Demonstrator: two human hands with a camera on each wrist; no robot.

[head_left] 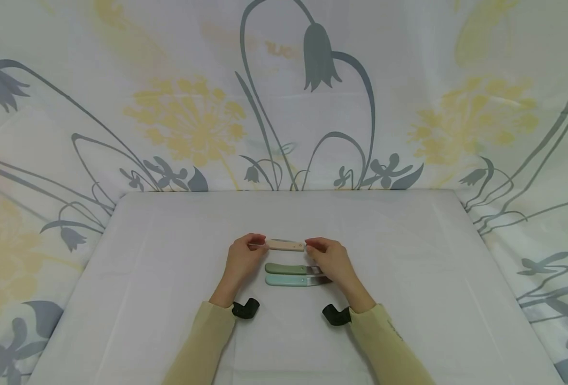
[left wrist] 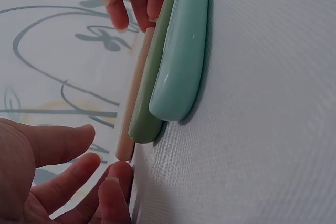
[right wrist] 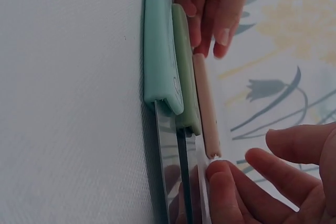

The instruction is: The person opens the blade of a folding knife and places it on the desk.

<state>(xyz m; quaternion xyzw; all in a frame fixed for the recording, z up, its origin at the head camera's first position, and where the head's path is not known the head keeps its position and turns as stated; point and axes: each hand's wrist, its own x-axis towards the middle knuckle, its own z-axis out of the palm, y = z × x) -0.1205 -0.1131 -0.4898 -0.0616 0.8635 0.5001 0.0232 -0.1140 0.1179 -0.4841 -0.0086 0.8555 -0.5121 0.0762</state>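
Note:
A beige folding knife [head_left: 285,245] lies on the white table with its blade folded in. At its left end is my left hand [head_left: 243,258], with fingertips right at the handle's tip and the thumb held apart in the left wrist view. My right hand [head_left: 333,260] is at the other end in the same way, fingertips close to the handle. Nearer to me lie a green-handled knife [head_left: 285,269] and a light blue-handled knife [head_left: 286,280], side by side. Both have their blades [right wrist: 170,166] out toward the right, partly hidden by my right hand in the head view.
The white tabletop [head_left: 168,289] stretches around the knives. Behind it and at both sides hangs a cloth with grey and yellow flowers [head_left: 190,120]. Black wrist cameras [head_left: 246,308] stick out from both light green sleeves.

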